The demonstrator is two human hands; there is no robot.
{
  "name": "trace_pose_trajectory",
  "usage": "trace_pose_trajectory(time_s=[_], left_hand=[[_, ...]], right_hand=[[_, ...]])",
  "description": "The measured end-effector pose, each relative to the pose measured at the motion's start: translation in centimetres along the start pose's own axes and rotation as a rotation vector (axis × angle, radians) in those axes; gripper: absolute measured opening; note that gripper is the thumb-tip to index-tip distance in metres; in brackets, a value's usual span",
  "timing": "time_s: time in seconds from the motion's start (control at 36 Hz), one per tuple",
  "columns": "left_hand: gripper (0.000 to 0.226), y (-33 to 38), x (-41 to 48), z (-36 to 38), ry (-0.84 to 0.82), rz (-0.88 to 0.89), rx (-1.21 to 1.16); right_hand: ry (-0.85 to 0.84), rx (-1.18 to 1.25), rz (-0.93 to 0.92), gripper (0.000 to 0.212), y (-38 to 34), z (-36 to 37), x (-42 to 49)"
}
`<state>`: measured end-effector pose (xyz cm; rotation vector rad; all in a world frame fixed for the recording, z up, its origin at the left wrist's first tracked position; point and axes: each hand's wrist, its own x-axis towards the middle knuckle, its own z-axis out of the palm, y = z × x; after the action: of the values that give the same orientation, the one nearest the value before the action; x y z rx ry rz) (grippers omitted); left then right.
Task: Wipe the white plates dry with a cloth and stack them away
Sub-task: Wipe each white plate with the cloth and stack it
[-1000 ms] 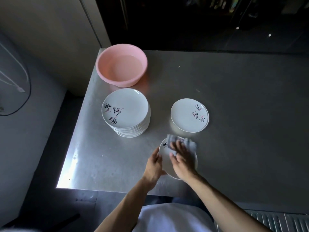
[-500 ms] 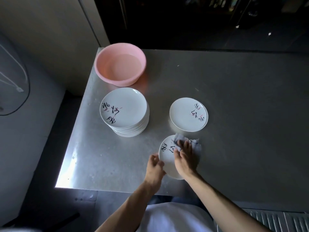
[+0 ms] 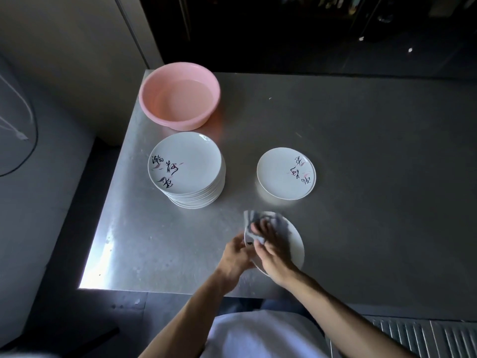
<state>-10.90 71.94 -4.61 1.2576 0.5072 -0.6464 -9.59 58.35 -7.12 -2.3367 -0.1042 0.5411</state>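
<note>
Behind plate stack (image 3: 185, 164), pink basin (image 3: 180, 124) holds water (image 3: 184, 99).

- Pink plastic basin (image 3: 179, 95): round, upright, at the far left corner of the table; contents cannot be told.
- Table (image 3: 361, 151): dull grey metal top, with bright glare along its near left edge.
- Pale wall (image 3: 77, 60) behind the basin, to the left.
- Dark cable (image 3: 36, 143) loops at the far left.
- Ribbed grating (image 3: 426, 337) at lower right, below the table's near edge.
</note>
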Motion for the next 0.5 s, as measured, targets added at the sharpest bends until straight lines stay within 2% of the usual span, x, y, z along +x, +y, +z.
trace_pose_trajectory(time_s=[0.06,0.08,0.14,0.19,0.25,0.28,0.33,0.39,0.44,0.5], left_hand=[[0.027,0.0,-0.1,-0.2,-0.014,-0.013,0.023],[0.030,0.0,-0.2,-0.4,-0.014,-0.011,0.018],[0.038,0.1,-0.3,-0.5,-0.008,0.007,-0.029],[0.044,0.0,-0.4,-0.3,0.025,0.009,-0.091],[0.038,-0.4,-0.3,-0.2,0.099,-0.010,-0.138],[0.030,-0.4,-0.2,-0.2,0.136,-0.018,-0.140],[0.012,-0.3,0.2,-0.4,0.179,-0.024,-0.096],[0.022,0.2,0.2,-0.7,0.181,-0.026,-0.059],[0.028,0.4,-0.1,-0.9,0.148,-0.028,-0.076],[0.017,0.2,-0.4,-1.0,0.155,-0.020,-0.092]], right_hand=[[-0.124,0.083,-0.121,0.047,0.4,-0.4,-0.1],[-0.116,0.077,-0.117,0.047,0.8,-0.6,0.0],[-0.022,-0.074,0.017,0.049,1.5,-0.6,0.5],[0.111,-0.211,0.257,0.058,1.4,-0.9,1.0],[0.140,-0.135,0.400,0.063,0.4,-1.0,1.3],[0.107,-0.092,0.387,0.062,-0.1,-0.9,1.4],[0.050,0.027,0.247,0.058,-1.0,-0.6,1.1],[0.026,0.145,0.043,0.057,-1.6,-0.4,0.3],[-0.026,0.149,-0.110,0.056,-1.8,0.0,-0.4],[-0.077,0.159,-0.116,0.051,-1.2,0.1,-0.4]])
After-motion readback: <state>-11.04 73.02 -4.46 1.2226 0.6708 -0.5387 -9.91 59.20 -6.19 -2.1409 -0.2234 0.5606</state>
